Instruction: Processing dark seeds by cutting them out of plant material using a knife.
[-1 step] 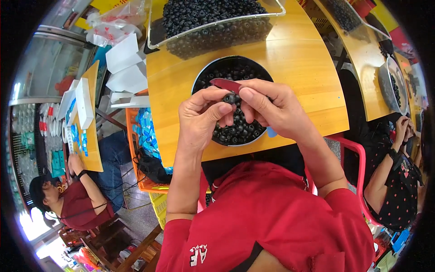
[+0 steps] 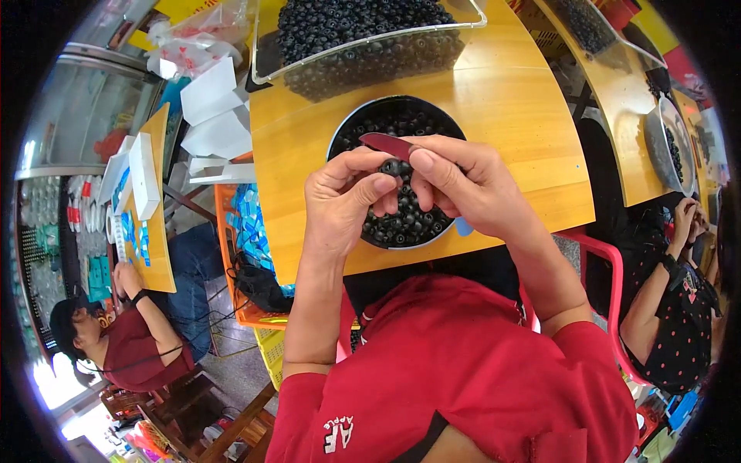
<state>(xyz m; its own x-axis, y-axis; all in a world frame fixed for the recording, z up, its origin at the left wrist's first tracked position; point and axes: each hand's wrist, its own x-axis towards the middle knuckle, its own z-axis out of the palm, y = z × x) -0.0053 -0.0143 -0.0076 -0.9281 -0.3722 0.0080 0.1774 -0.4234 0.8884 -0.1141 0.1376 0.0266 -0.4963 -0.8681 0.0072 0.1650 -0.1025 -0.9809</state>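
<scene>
Above a round bowl [image 2: 330,148] of small black balls, my left hand [image 2: 346,193] pinches one black ball [image 2: 391,167] between thumb and forefinger. The ball is shiny with a small ring-like mark; whether it is a berry or a bead I cannot tell. My right hand [image 2: 467,181] is closed around a small knife [image 2: 384,143], whose dark reddish blade points left just over the ball. Its handle is hidden in my fingers. Both hands are close together, covering part of the bowl and the black balls [image 2: 409,224] in it.
A clear bin [image 2: 370,37] heaped with black balls stands at the far side of the wooden table [image 2: 532,116]. Left of it are white boxes [image 2: 208,92] and an orange crate [image 2: 245,315] with blue packets. A person [image 2: 154,332] sits at left, another [image 2: 668,309] at right.
</scene>
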